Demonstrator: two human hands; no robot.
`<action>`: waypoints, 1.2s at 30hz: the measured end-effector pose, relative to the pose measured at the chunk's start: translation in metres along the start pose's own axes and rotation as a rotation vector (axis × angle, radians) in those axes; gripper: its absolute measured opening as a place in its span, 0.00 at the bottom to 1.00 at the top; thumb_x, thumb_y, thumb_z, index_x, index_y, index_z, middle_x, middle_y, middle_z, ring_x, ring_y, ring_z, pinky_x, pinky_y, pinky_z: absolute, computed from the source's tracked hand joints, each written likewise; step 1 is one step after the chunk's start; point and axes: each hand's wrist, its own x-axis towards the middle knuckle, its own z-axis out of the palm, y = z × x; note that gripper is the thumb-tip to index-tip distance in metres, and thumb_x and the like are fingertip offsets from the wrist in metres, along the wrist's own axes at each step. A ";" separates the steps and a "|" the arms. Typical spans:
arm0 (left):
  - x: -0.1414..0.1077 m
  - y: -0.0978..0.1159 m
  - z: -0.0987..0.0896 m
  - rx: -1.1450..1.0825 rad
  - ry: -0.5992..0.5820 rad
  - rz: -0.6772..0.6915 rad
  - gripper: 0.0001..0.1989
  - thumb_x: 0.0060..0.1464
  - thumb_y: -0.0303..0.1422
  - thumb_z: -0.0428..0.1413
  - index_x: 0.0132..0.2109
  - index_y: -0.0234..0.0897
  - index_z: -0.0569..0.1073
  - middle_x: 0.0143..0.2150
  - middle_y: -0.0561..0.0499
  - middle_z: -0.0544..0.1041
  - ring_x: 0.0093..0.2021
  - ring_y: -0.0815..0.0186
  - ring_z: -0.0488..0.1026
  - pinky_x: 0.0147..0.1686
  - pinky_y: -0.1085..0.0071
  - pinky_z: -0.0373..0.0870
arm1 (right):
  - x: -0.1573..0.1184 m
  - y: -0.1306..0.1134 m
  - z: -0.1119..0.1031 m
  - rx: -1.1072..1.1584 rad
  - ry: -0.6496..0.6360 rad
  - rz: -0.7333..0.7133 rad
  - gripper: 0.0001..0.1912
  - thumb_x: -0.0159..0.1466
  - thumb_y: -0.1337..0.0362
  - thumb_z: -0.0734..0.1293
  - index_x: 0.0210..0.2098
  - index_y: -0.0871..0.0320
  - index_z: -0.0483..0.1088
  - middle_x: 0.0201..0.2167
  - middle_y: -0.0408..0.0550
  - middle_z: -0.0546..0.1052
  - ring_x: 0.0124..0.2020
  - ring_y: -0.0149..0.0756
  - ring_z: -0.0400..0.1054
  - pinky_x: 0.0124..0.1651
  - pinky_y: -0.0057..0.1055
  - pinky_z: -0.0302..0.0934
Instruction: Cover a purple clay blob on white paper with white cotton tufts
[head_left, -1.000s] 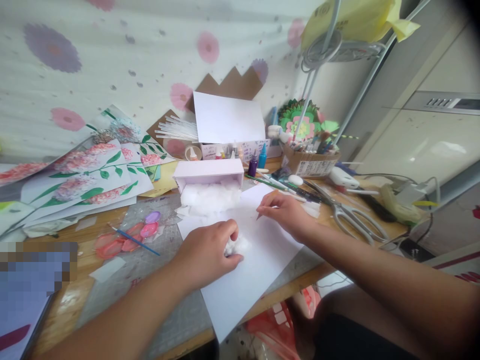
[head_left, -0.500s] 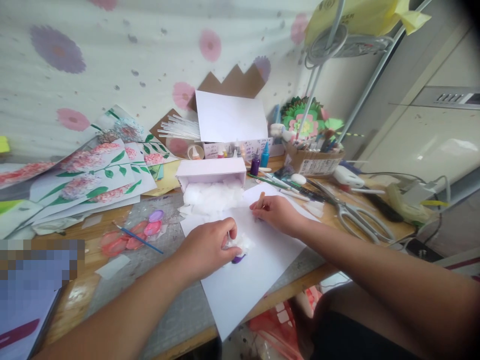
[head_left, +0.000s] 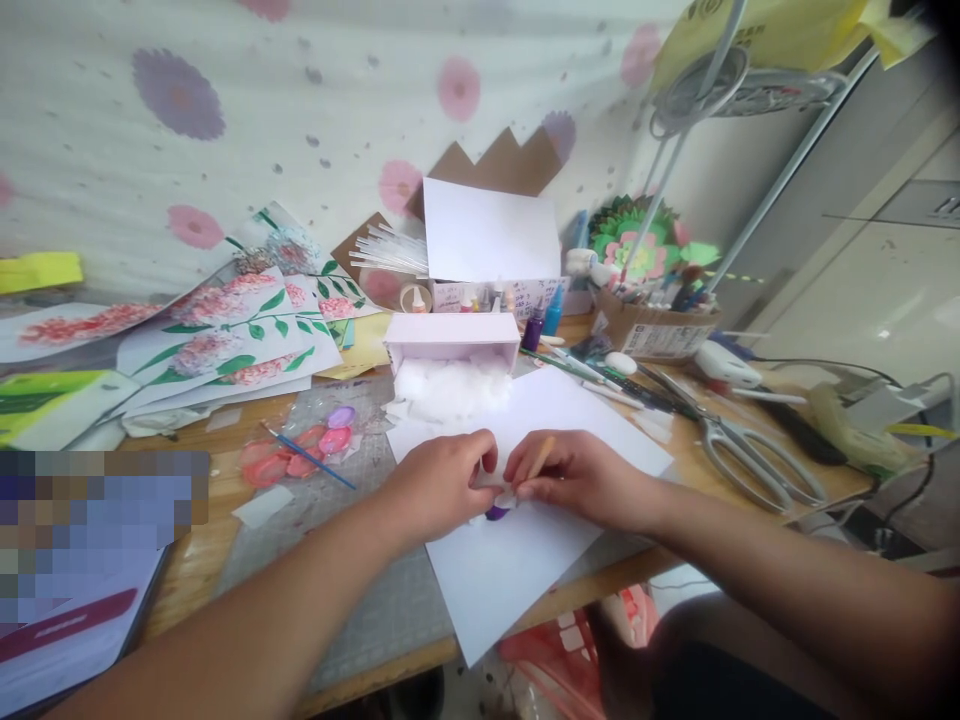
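Note:
Over the white paper sheet point(head_left: 510, 590), my left hand point(head_left: 446, 480) is closed, its thumb and index finger pinching a white soft-looking piece whose kind I cannot make out. Just below the fingertips a small dark purple thing point(head_left: 495, 513) rests on the sheet, mostly covered. My right hand point(head_left: 585, 475) is closed around a short light-wood stick point(head_left: 541, 456), and its fingertips meet the white piece beside my left thumb. Behind both hands, a pale pink open box point(head_left: 452, 328) lies on its side with white fluffy pieces point(head_left: 454, 390) spilling out.
Pink and purple petal-like pieces point(head_left: 330, 440) and a blue brush point(head_left: 307, 455) lie left. Large scissors point(head_left: 739, 450) and brushes lie right, near a cardboard box of tools point(head_left: 660, 325). Paint bottles point(head_left: 534, 330) stand behind. A blurred-out screen point(head_left: 90, 560) is at lower left.
My right hand has come left and nearer with the wooden stick, from the back of the sheet to my left fingertips. The whole view has shifted slightly.

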 end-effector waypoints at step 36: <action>0.001 -0.002 0.002 0.002 0.010 0.023 0.10 0.43 0.39 0.55 0.33 0.42 0.64 0.27 0.58 0.68 0.26 0.68 0.63 0.22 0.75 0.51 | -0.010 0.013 0.007 -0.374 -0.024 -0.261 0.06 0.59 0.69 0.64 0.32 0.61 0.74 0.33 0.50 0.68 0.32 0.30 0.65 0.34 0.27 0.62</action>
